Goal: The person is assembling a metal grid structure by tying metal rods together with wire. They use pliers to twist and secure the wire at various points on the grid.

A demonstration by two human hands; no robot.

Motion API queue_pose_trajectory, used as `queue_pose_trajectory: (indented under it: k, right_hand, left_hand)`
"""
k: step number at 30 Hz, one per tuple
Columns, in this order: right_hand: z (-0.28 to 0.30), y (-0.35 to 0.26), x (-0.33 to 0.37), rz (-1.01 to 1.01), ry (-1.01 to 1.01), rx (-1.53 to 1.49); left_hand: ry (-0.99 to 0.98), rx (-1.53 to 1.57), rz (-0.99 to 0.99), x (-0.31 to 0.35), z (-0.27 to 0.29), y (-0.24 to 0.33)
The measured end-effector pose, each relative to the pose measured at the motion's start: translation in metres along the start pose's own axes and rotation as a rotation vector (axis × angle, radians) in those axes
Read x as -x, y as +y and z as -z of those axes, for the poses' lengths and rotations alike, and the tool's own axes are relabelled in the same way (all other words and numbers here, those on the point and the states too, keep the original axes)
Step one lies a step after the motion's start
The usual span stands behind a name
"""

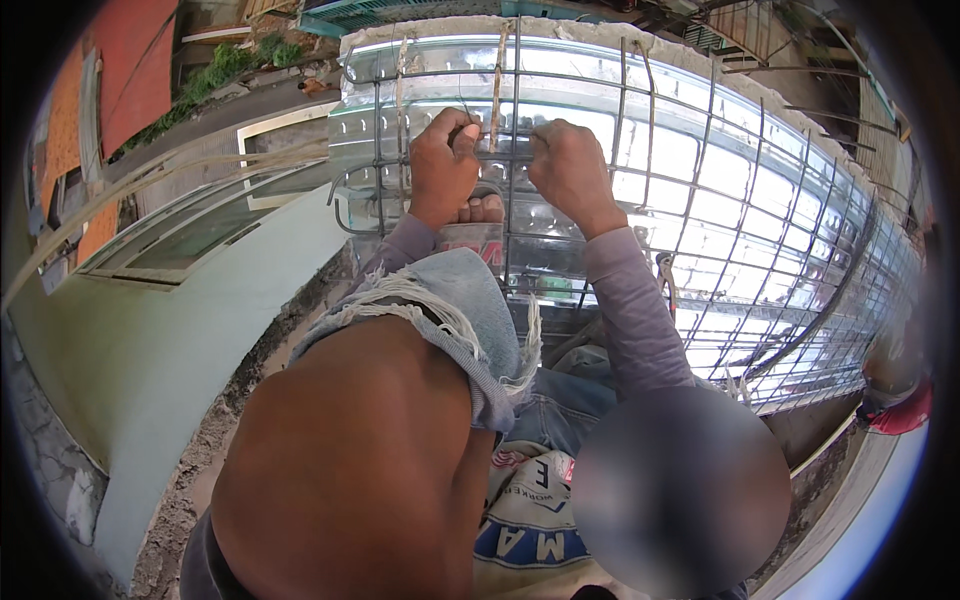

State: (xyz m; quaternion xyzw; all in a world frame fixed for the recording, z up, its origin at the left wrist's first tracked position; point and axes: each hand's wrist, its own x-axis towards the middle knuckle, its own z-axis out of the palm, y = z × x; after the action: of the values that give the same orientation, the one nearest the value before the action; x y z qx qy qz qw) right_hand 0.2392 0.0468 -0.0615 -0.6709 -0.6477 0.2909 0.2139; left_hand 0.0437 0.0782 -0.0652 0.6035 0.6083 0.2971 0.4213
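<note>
A grid of steel reinforcing bars point(515, 100) lies over shiny ribbed metal decking point(570, 65). My left hand point(443, 165) is closed near the grid's left end, beside an upright bar. A thin wire point(464, 104) shows at its fingertips. On the other side of that bar, my right hand point(572, 165) is also closed, its fingers curled in close to a crossing bar. Whatever it grips is hidden. Both forearms wear purple-grey sleeves. Pliers point(668, 280) stand against the grid right of my right forearm. My foot point(482, 210) is below my left hand.
A hooked bar end point(340, 205) sticks out at the grid's left. Left of the decking, a pale green wall point(190, 290) with a window drops away beyond a rough concrete edge point(265, 390). A dark cable point(835, 310) curves over the grid. Another person point(895, 375) is partly visible far right.
</note>
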Motion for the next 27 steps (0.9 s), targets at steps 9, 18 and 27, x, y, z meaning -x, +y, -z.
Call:
queue_pose_trajectory:
  k: [9,18,27]
  right_hand:
    - [-0.004,-0.016,-0.004,-0.058,0.016,-0.073]
    - [-0.027,-0.043,0.004,-0.142,0.202,-0.27]
    - [-0.025,-0.046,0.015,-0.493,0.16,-0.563]
  left_hand:
    - [0.088,-0.004,-0.113,0.011,-0.007,0.005]
    - [0.178,0.072,-0.125,0.018,-0.015,0.021]
    - [0.058,0.255,0.021,0.028,-0.004,0.01]
